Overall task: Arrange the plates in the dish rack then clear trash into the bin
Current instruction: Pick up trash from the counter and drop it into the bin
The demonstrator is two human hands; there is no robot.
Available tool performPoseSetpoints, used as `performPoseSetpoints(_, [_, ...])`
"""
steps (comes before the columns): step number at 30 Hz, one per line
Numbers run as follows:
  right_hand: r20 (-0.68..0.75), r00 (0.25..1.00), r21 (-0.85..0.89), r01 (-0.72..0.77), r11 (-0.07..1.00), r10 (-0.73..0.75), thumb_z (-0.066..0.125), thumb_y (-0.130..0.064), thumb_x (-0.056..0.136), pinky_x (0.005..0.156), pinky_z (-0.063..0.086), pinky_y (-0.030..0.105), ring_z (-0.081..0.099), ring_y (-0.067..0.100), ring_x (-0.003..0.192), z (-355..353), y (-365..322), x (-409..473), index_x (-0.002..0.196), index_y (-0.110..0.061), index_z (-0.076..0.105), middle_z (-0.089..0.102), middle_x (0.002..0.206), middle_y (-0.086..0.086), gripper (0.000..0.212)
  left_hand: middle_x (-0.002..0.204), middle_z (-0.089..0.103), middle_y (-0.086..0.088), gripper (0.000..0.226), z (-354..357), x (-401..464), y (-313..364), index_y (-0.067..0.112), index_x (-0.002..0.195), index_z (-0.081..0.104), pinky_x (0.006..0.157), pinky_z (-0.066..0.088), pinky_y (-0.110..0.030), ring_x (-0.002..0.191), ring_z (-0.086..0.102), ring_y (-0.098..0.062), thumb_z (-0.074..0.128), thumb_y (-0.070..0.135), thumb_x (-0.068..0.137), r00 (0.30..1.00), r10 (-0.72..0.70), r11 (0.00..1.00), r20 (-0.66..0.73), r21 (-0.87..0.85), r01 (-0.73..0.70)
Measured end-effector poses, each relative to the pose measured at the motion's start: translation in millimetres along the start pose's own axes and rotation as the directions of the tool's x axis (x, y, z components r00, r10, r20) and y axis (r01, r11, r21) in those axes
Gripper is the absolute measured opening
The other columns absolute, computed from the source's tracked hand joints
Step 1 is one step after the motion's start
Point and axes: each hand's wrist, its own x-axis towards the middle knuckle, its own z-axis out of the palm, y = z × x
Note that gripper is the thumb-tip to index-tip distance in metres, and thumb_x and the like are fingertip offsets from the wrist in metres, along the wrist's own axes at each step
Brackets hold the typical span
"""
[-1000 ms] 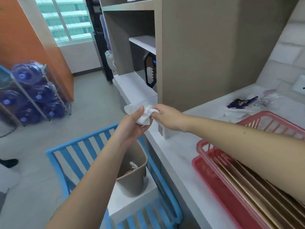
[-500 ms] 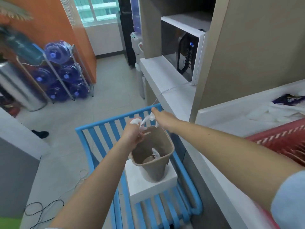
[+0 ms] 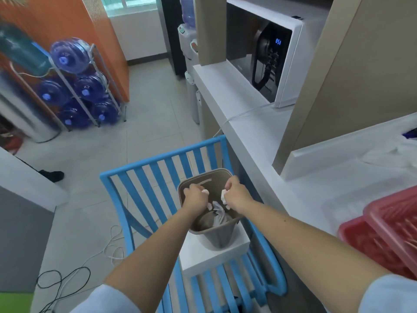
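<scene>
A small taupe bin (image 3: 216,236) stands on a white box on a blue slatted chair (image 3: 144,175). Both my hands are over the bin's mouth. My left hand (image 3: 195,195) is closed on a small wad of white tissue (image 3: 205,192). My right hand (image 3: 235,194) is closed on another piece of white tissue (image 3: 223,196). More crumpled white tissue (image 3: 217,211) lies inside the bin below them. The red dish rack (image 3: 397,224) sits at the right edge on the white counter (image 3: 338,184), its contents blurred.
A white microwave (image 3: 270,55) sits in the shelf unit above the counter's lower ledge. More white paper and a dark wrapper (image 3: 409,134) lie at the far right. Blue water jugs (image 3: 79,86) fill a rack at left. Cables (image 3: 67,279) trail on the floor.
Both hands have dropped from counter height down over the bin, carrying the tissue. The tissue, held as one wad before, is now in two pieces, one per hand.
</scene>
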Motion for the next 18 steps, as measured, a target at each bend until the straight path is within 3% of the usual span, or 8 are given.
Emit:
performPoseSetpoints(2, [0.04, 0.999, 0.015, -0.023, 1.0, 0.022, 0.052, -0.008, 0.094, 0.081, 0.051, 0.032, 0.059, 0.025, 0.099, 5.7, 5.7, 6.4, 0.098, -0.017, 0.057, 0.059, 0.108, 0.008, 0.011, 0.122, 0.048, -0.009, 0.018, 3.8, 8.2, -7.1, 0.019, 0.106, 0.046, 0.064, 0.047, -0.026, 0.09, 0.057, -0.023, 0.056, 0.012, 0.093, 0.997, 0.072, 0.996, -0.032, 0.058, -0.07])
performPoseSetpoints(4, [0.071, 0.997, -0.021, -0.029, 0.999, 0.03, 0.055, -0.01, 0.094, 0.091, 0.049, 0.031, 0.058, 0.026, 0.108, 9.6, 9.4, 11.9, 0.11, -0.014, 0.066, 0.061, 0.12, 0.009, 0.019, 0.122, 0.046, -0.009, 0.021, 7.0, 13.2, -12.8, 0.022, 0.101, 0.049, 0.076, 0.054, -0.033, 0.087, 0.057, -0.02, 0.062, 0.01, 0.091, 0.996, 0.084, 0.985, -0.036, 0.151, -0.078])
performPoseSetpoints(6, [0.134, 0.99, -0.089, -0.023, 0.996, 0.035, 0.055, -0.009, 0.095, 0.096, 0.046, 0.031, 0.055, 0.027, 0.117, 9.6, 9.5, 17.2, 0.128, -0.01, 0.059, 0.057, 0.131, 0.01, 0.033, 0.131, 0.041, -0.01, 0.019, 8.9, 17.9, -15.6, 0.021, 0.104, 0.055, 0.094, 0.052, -0.038, 0.092, 0.056, -0.022, 0.066, 0.016, 0.09, 0.998, 0.066, 0.977, 0.002, 0.205, -0.065])
performPoseSetpoints(9, [0.207, 0.977, -0.155, -0.01, 0.988, 0.043, 0.045, -0.009, 0.099, 0.101, 0.041, 0.029, 0.049, 0.029, 0.126, 7.1, 7.1, 20.9, 0.142, -0.01, 0.044, 0.048, 0.142, 0.012, 0.043, 0.141, 0.035, -0.011, 0.049, 9.4, 20.4, -21.3, 0.018, 0.132, 0.052, 0.105, 0.043, -0.036, 0.115, 0.054, -0.028, 0.07, 0.026, 0.088, 0.99, -0.012, 0.961, 0.138, 0.276, -0.027])
performPoseSetpoints(11, [0.206, 0.977, -0.161, -0.02, 0.987, 0.054, 0.043, -0.01, 0.1, 0.096, 0.04, 0.025, 0.049, 0.028, 0.126, 3.7, 5.0, 21.4, 0.142, -0.011, 0.045, 0.049, 0.141, 0.011, 0.041, 0.145, 0.039, -0.011, 0.061, 9.2, 18.9, -21.8, 0.02, 0.145, 0.042, 0.105, 0.04, -0.037, 0.124, 0.05, -0.031, 0.067, 0.028, 0.089, 0.98, -0.018, 0.95, 0.198, 0.31, -0.046])
performPoseSetpoints(13, [0.228, 0.973, -0.18, -0.001, 0.984, 0.043, 0.046, -0.01, 0.098, 0.095, 0.041, 0.026, 0.053, 0.028, 0.123, -0.3, 1.9, 22.3, 0.134, -0.008, 0.053, 0.055, 0.135, 0.012, 0.037, 0.146, 0.046, -0.011, 0.06, 9.1, 20.0, -20.7, 0.018, 0.148, 0.038, 0.104, 0.039, -0.035, 0.127, 0.049, -0.029, 0.061, 0.027, 0.093, 0.978, 0.005, 0.946, 0.209, 0.315, -0.072])
performPoseSetpoints(16, [0.272, 0.962, -0.275, 0.052, 0.96, 0.026, 0.051, -0.012, 0.092, 0.098, 0.049, 0.035, 0.06, 0.028, 0.112, -13.6, -6.2, 25.2, 0.121, -0.006, 0.065, 0.064, 0.124, 0.012, 0.032, 0.146, 0.049, -0.008, 0.052, 3.9, 19.0, -12.3, 0.013, 0.146, 0.043, 0.107, 0.036, -0.033, 0.131, 0.048, -0.027, 0.053, 0.03, 0.098, 0.983, 0.05, 0.955, 0.176, 0.278, -0.098])
performPoseSetpoints(18, [0.317, 0.949, -0.346, 0.117, 0.931, -0.001, 0.053, -0.014, 0.09, 0.092, 0.053, 0.036, 0.064, 0.029, 0.106, -31.8, -15.9, 23.1, 0.117, -0.006, 0.067, 0.067, 0.119, 0.013, 0.031, 0.138, 0.057, -0.005, 0.047, -1.3, 15.6, -3.4, 0.016, 0.142, 0.05, 0.101, 0.043, -0.033, 0.121, 0.057, -0.022, 0.05, 0.035, 0.099, 0.987, 0.091, 0.966, 0.131, 0.229, -0.12])
